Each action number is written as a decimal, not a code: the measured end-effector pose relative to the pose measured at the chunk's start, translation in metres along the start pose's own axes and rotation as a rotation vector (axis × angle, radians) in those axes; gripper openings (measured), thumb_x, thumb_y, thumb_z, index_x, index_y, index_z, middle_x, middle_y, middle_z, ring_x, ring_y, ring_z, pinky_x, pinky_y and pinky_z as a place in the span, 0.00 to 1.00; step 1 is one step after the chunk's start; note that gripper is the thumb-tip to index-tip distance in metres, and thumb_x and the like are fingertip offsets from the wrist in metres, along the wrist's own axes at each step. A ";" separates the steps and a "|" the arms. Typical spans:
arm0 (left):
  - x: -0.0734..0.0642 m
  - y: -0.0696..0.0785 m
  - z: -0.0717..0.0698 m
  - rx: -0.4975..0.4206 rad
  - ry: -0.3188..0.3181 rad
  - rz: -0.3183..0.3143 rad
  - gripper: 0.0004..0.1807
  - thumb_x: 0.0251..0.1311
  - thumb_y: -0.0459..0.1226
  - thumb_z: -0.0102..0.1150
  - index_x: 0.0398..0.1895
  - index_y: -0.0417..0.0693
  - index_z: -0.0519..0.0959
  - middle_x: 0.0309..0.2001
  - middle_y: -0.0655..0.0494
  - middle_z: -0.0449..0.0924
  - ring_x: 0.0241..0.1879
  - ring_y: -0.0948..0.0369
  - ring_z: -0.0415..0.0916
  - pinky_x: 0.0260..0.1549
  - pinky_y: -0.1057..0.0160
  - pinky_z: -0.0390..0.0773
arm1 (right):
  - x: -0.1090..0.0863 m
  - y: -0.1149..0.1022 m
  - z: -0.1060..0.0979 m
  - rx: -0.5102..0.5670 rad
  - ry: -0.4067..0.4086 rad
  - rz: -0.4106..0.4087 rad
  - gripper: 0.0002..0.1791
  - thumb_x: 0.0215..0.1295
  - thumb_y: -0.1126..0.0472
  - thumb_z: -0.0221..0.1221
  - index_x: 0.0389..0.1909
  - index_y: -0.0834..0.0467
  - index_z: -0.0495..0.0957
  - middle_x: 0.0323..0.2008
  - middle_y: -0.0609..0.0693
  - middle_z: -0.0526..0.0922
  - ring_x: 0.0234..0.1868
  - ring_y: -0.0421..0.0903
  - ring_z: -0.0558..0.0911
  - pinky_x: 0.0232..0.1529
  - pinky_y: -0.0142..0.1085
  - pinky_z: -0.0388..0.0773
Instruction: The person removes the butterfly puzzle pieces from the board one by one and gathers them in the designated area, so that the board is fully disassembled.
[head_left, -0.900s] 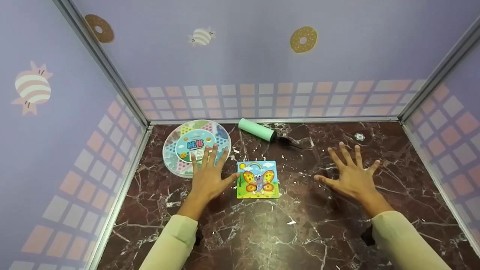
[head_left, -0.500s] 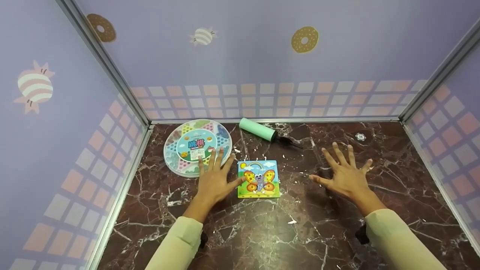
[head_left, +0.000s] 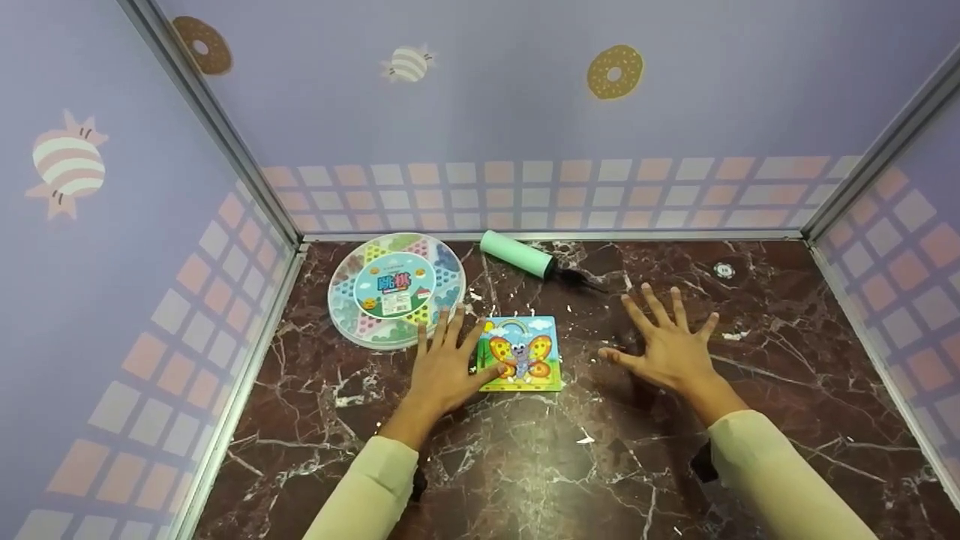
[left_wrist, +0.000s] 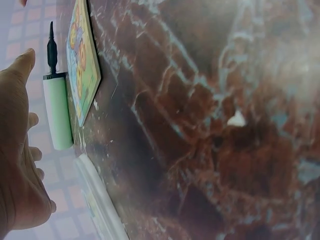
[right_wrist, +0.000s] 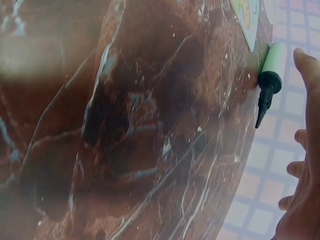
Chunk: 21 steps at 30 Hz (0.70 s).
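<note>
Plastic case [head_left: 379,344], coloured pieces [head_left: 448,262] inside; butterfly board [head_left: 527,352]

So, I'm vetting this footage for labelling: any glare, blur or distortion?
Head view: a pale glare on the near middle of the marbled surface; the butterfly board looks fairly sharp. Left wrist: soft and hazy overall, a bright patch at upper right, the left hand dim. Right wrist: a pale glare patch at upper left, and the surface's edge bows, which suggests lens distortion.
</note>
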<state>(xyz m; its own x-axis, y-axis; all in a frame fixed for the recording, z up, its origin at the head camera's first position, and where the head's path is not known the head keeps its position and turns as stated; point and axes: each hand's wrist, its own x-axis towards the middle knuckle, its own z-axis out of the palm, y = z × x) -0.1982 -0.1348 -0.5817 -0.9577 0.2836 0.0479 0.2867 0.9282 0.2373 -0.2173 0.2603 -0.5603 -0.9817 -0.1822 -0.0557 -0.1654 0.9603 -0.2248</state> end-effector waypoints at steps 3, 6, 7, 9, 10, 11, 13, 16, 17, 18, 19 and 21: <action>-0.001 0.003 0.005 -0.017 -0.009 0.006 0.52 0.70 0.72 0.57 0.90 0.62 0.59 0.92 0.43 0.46 0.91 0.39 0.43 0.85 0.26 0.44 | 0.002 -0.005 0.003 -0.006 0.004 -0.009 0.62 0.64 0.12 0.52 0.92 0.37 0.45 0.93 0.50 0.37 0.91 0.69 0.32 0.70 0.88 0.21; -0.001 0.004 0.009 -0.030 -0.029 0.005 0.51 0.71 0.72 0.56 0.90 0.61 0.59 0.92 0.43 0.44 0.91 0.40 0.42 0.86 0.26 0.44 | 0.005 -0.011 0.006 -0.006 0.006 -0.021 0.62 0.65 0.13 0.54 0.92 0.39 0.48 0.93 0.51 0.40 0.91 0.69 0.33 0.70 0.88 0.21; -0.002 0.005 0.011 -0.030 -0.039 0.004 0.51 0.71 0.73 0.55 0.90 0.62 0.59 0.92 0.43 0.44 0.91 0.40 0.42 0.86 0.26 0.43 | 0.005 -0.013 0.007 -0.003 0.003 -0.022 0.61 0.66 0.14 0.54 0.92 0.40 0.49 0.93 0.51 0.40 0.91 0.69 0.33 0.70 0.88 0.21; -0.001 0.006 0.015 -0.026 -0.057 0.002 0.51 0.72 0.74 0.53 0.90 0.62 0.59 0.92 0.43 0.43 0.91 0.40 0.41 0.86 0.26 0.43 | 0.006 -0.016 0.010 0.002 0.003 -0.025 0.61 0.66 0.15 0.55 0.91 0.41 0.51 0.93 0.52 0.42 0.91 0.69 0.34 0.70 0.87 0.20; -0.001 0.007 0.016 -0.023 -0.065 0.000 0.51 0.71 0.74 0.52 0.90 0.63 0.59 0.92 0.43 0.43 0.91 0.40 0.41 0.86 0.26 0.42 | 0.006 -0.018 0.011 0.006 0.005 -0.028 0.60 0.66 0.16 0.56 0.91 0.42 0.52 0.92 0.53 0.43 0.91 0.69 0.35 0.71 0.87 0.20; -0.001 0.007 0.018 -0.020 -0.072 -0.001 0.51 0.71 0.75 0.51 0.90 0.63 0.60 0.92 0.43 0.44 0.91 0.40 0.42 0.86 0.26 0.42 | 0.007 -0.020 0.011 0.011 0.006 -0.031 0.60 0.66 0.16 0.56 0.91 0.43 0.52 0.92 0.53 0.43 0.91 0.69 0.35 0.71 0.87 0.20; 0.000 0.009 0.020 -0.009 -0.085 -0.004 0.51 0.71 0.75 0.50 0.90 0.63 0.60 0.92 0.43 0.44 0.91 0.40 0.42 0.86 0.27 0.42 | 0.008 -0.024 0.013 0.015 0.007 -0.038 0.60 0.66 0.15 0.56 0.91 0.43 0.53 0.92 0.53 0.44 0.91 0.69 0.36 0.71 0.87 0.21; 0.002 0.010 0.025 -0.003 -0.105 -0.006 0.51 0.71 0.76 0.49 0.89 0.63 0.61 0.92 0.42 0.45 0.91 0.40 0.42 0.86 0.27 0.42 | 0.009 -0.030 0.016 0.015 0.016 -0.049 0.60 0.65 0.15 0.55 0.91 0.42 0.54 0.92 0.53 0.46 0.92 0.68 0.37 0.72 0.88 0.24; 0.002 0.011 0.026 -0.003 -0.112 -0.007 0.51 0.71 0.77 0.48 0.90 0.63 0.61 0.92 0.42 0.45 0.91 0.40 0.41 0.86 0.27 0.41 | 0.010 -0.032 0.017 0.014 0.018 -0.053 0.60 0.65 0.14 0.55 0.91 0.42 0.54 0.92 0.52 0.47 0.92 0.68 0.38 0.72 0.89 0.25; 0.002 0.011 0.027 -0.004 -0.119 -0.009 0.52 0.71 0.77 0.48 0.90 0.63 0.61 0.92 0.42 0.45 0.91 0.40 0.41 0.86 0.27 0.41 | 0.010 -0.034 0.019 0.009 0.019 -0.057 0.60 0.66 0.15 0.55 0.91 0.41 0.54 0.92 0.53 0.47 0.92 0.68 0.39 0.72 0.89 0.25; 0.002 0.012 0.028 -0.006 -0.125 -0.011 0.52 0.71 0.77 0.47 0.89 0.63 0.61 0.92 0.42 0.45 0.91 0.40 0.41 0.86 0.28 0.41 | 0.010 -0.036 0.020 0.006 0.020 -0.059 0.59 0.66 0.15 0.55 0.91 0.41 0.54 0.92 0.52 0.48 0.92 0.68 0.39 0.72 0.89 0.26; 0.001 0.013 0.030 -0.016 -0.131 -0.016 0.51 0.71 0.77 0.48 0.89 0.63 0.62 0.92 0.41 0.45 0.91 0.40 0.40 0.86 0.28 0.41 | 0.010 -0.040 0.023 0.002 0.019 -0.066 0.58 0.66 0.16 0.56 0.90 0.40 0.55 0.92 0.52 0.48 0.92 0.68 0.39 0.72 0.89 0.26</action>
<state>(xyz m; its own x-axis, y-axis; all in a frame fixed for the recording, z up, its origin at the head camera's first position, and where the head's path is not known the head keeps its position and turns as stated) -0.1953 -0.1155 -0.6076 -0.9508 0.2986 -0.0826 0.2699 0.9292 0.2524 -0.2184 0.2152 -0.5746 -0.9703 -0.2409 -0.0225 -0.2296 0.9459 -0.2294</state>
